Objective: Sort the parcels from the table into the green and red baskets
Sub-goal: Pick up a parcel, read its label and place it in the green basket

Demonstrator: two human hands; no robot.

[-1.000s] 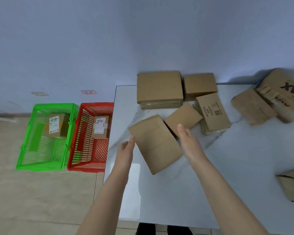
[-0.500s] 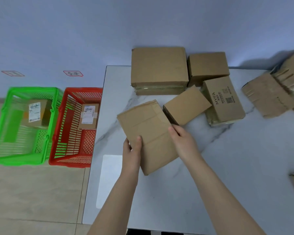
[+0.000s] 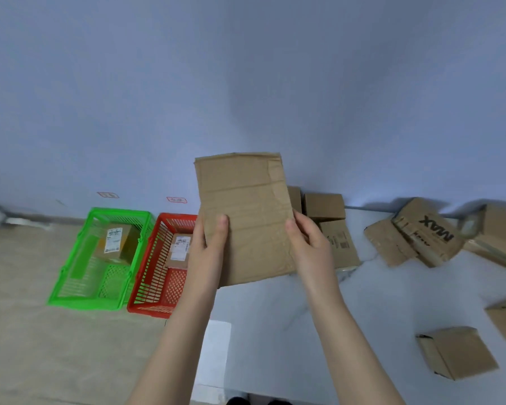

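Note:
A flat brown cardboard parcel (image 3: 246, 211) is held upright in front of me, above the table's left edge. My left hand (image 3: 208, 252) grips its left side and my right hand (image 3: 307, 244) grips its right side, thumbs on the facing surface. No label shows on this face. On the floor to the left stand the green basket (image 3: 70, 282) and the red basket (image 3: 146, 287), side by side. Each holds one labelled box: one in the green basket (image 3: 116, 244) and one in the red basket (image 3: 180, 249).
The white marble table (image 3: 362, 317) carries several more cardboard parcels: boxes behind the held parcel (image 3: 324, 206), a torn "MAX" box (image 3: 430, 232) at the right, and small boxes (image 3: 456, 352) at the near right. Two small red tags (image 3: 176, 199) are stuck on the wall above the baskets.
Both hands closed on the flat parcel and lifted it off the table, turning it upright. My view has tilted up and shifted.

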